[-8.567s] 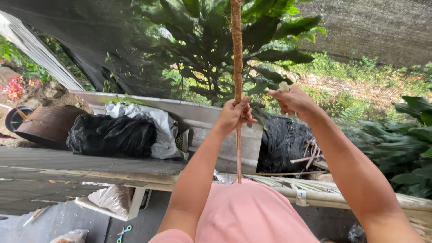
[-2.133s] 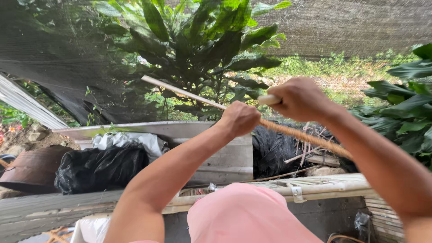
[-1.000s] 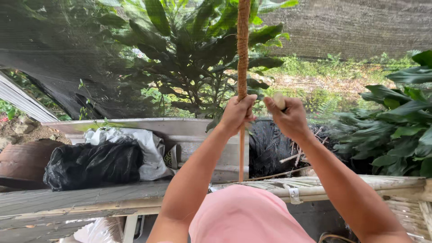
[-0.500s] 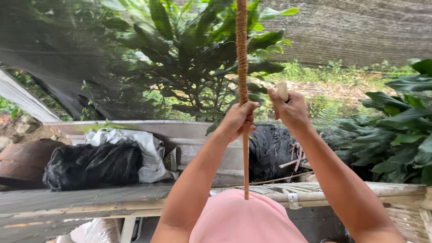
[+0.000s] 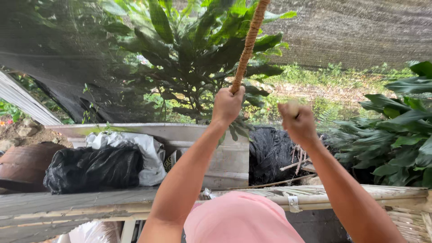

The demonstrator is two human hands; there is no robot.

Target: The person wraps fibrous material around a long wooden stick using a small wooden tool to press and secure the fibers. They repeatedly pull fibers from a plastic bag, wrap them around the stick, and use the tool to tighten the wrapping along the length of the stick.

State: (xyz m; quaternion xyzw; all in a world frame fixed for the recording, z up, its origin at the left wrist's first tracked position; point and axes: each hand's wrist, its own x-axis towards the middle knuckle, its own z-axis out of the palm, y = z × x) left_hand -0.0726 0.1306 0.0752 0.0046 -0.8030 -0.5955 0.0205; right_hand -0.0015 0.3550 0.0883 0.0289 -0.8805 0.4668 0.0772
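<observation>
Left hand (image 5: pixel 227 104) fisted tight round one rope-wrapped stick (image 5: pixel 246 47), which runs up and tilts right above the grip, likely held high for a clear look along it. Right hand (image 5: pixel 297 122) is closed on a small pale object, just right of the stick, not touching. Below the grip: one black bag (image 5: pixel 92 168), one white bag (image 5: pixel 144 153), one bamboo rail (image 5: pixel 360 194).

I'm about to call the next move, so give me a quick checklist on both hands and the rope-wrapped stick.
1. Left hand closed around the rope-wrapped stick: ok.
2. Stick raised, leaning up to the right: ok.
3. Right hand off the stick, closed in a fist: ok.
4. What the right fist holds: cannot tell, only a pale bit shows.
5. Stick's top end: cannot tell, out of frame.
6. Black bag on the bench below, apart from both hands: ok.
</observation>
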